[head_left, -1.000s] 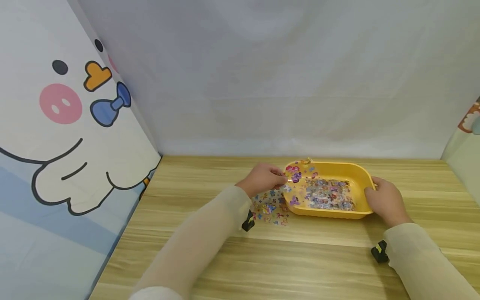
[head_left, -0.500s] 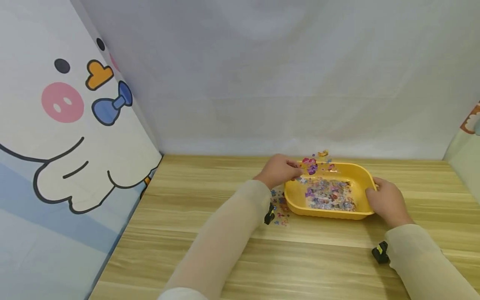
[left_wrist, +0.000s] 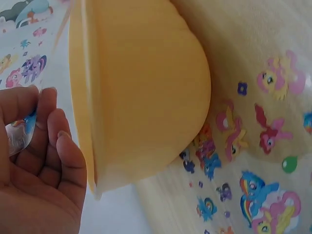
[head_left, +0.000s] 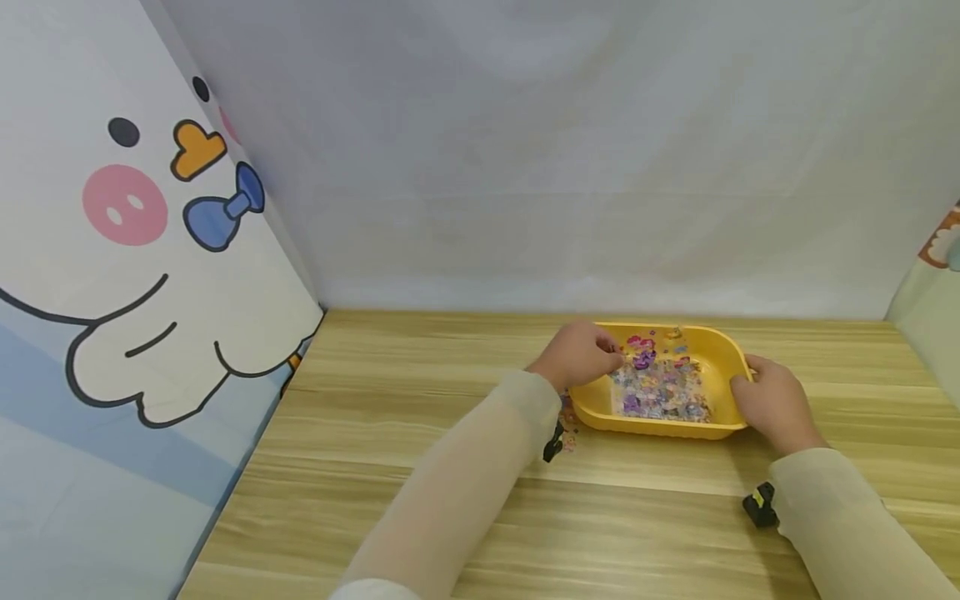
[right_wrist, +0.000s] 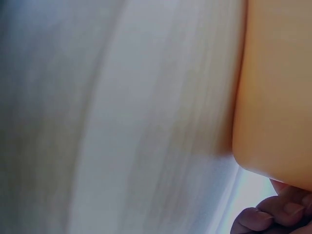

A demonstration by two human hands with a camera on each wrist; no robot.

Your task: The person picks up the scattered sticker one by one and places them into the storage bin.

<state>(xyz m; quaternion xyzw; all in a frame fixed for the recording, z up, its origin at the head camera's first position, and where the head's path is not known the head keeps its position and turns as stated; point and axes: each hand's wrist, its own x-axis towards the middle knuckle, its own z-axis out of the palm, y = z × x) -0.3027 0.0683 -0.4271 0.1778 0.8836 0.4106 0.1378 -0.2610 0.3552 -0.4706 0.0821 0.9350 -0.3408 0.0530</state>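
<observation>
A clear sticker sheet [head_left: 642,358] printed with colorful cartoon ponies is pinched by my left hand [head_left: 581,357] at its left edge. The sheet extends over a yellow plastic basin [head_left: 652,428]. Inside the basin lie more sticker sheets [head_left: 678,408], partly covered by the held one. In the left wrist view, thumb and fingertips meet on the clear film beside the basin's rim. My right hand [head_left: 776,404] grips the basin's right end, thumb on the inside. The right wrist view shows only curled fingers [right_wrist: 273,217] below the basin's wall [right_wrist: 278,97].
Another clear pony sticker sheet [left_wrist: 273,200] lies on the wooden table [head_left: 637,533], left of the basin and partly hidden by my left arm. Behind the table hangs a pale curtain [head_left: 562,167]. A cartoon-printed panel [head_left: 150,292] stands at left.
My left hand has moved right, carrying the sticker sheet from the basin's left edge to over its inside, then lower. My right hand keeps its grip on the basin.
</observation>
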